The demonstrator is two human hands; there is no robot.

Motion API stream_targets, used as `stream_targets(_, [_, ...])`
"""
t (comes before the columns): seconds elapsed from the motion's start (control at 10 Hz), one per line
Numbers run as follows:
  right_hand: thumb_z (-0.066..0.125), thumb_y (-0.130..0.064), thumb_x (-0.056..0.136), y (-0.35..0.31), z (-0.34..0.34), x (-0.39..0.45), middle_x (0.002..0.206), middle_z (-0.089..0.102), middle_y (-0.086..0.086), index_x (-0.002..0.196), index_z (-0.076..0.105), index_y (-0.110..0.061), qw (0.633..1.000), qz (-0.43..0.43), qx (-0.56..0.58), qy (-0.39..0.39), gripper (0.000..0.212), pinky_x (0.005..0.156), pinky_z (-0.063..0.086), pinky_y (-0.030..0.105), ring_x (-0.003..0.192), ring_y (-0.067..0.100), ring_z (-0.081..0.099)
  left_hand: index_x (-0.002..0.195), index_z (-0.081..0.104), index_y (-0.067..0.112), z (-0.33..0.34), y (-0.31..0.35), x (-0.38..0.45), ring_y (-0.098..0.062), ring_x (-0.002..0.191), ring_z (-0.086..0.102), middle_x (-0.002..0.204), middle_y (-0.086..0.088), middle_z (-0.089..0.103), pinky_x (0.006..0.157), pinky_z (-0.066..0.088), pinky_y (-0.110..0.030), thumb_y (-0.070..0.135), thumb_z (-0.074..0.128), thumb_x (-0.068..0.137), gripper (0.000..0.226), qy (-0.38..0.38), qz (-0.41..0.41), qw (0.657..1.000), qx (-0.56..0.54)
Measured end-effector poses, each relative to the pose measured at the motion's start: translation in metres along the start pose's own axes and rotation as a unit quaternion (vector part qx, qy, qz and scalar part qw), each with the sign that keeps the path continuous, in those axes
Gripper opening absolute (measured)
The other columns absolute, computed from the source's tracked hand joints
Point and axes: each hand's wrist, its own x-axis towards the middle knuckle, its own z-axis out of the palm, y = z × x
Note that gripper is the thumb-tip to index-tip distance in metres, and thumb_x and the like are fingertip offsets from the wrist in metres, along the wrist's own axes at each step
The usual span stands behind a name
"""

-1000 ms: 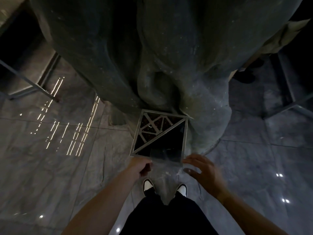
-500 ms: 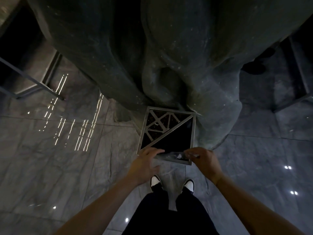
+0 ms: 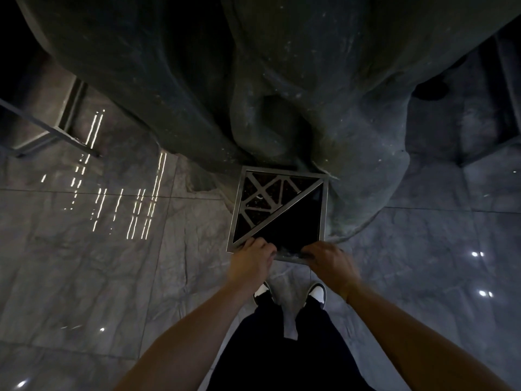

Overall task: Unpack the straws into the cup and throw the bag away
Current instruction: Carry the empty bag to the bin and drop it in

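Observation:
A square metal-framed bin [image 3: 323, 210] stands on the floor against a dark rock-like column. Its top is split diagonally: a patterned grille at the far left, a dark open triangle at the near right. A crumpled clear plastic bag [image 3: 288, 252] stretches between my two hands over the bin's near rim. My left hand [image 3: 252, 259] pinches the bag's left end. My right hand [image 3: 328, 261] grips its right end. No cup or straws are in view.
The large dark sculpted column [image 3: 253, 80] fills the upper view behind the bin. Glossy grey marble floor [image 3: 112, 263] surrounds me, with light reflections. Metal furniture legs [image 3: 56, 136] stand at the far left. My shoes [image 3: 317, 293] are just below the bin.
Both hands came together at the bin's near rim. The right hand, open a second ago, closed on the bag, which is now held between both hands.

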Motion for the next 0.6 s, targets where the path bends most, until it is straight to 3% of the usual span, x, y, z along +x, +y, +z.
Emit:
stream_targets(0.2, [0.056,-0.029,0.088,-0.002,0.006,0.009,0.113,0.067,-0.003,0.119,0.06,-0.029,0.998,0.007,-0.047,-0.027,0.031,0.076,0.052,0.035,0.099,0.02,0.063,0.112,0.06,0.026,0.015,-0.009,0.009,-0.017,0.11,0.053,0.111,0.004,0.057,0.081,0.046,-0.032,0.03,0.051,0.092,0.022,-0.031,-0.021,0.999,0.016])
stream_targets(0.4, [0.057,-0.033,0.087,-0.008,0.004,0.013,0.122,0.062,-0.003,0.127,0.055,-0.029,0.998,0.014,-0.04,-0.047,0.04,0.086,0.051,0.036,0.108,0.018,0.058,0.12,0.055,0.029,0.015,-0.017,0.009,-0.016,0.117,0.049,0.121,0.007,0.051,0.086,0.047,-0.031,0.032,0.06,0.086,0.035,-0.06,-0.028,0.998,0.002])
stream_targets(0.6, [0.056,-0.04,0.086,-0.018,-0.007,0.01,0.134,0.055,-0.003,0.134,0.047,-0.03,0.997,0.032,-0.026,-0.069,0.05,0.096,0.045,0.036,0.119,0.019,0.052,0.131,0.049,0.03,0.009,-0.021,0.0,-0.016,0.129,0.04,0.134,0.008,0.046,0.104,0.041,-0.035,0.033,0.062,0.085,0.048,-0.074,-0.058,0.995,-0.033])
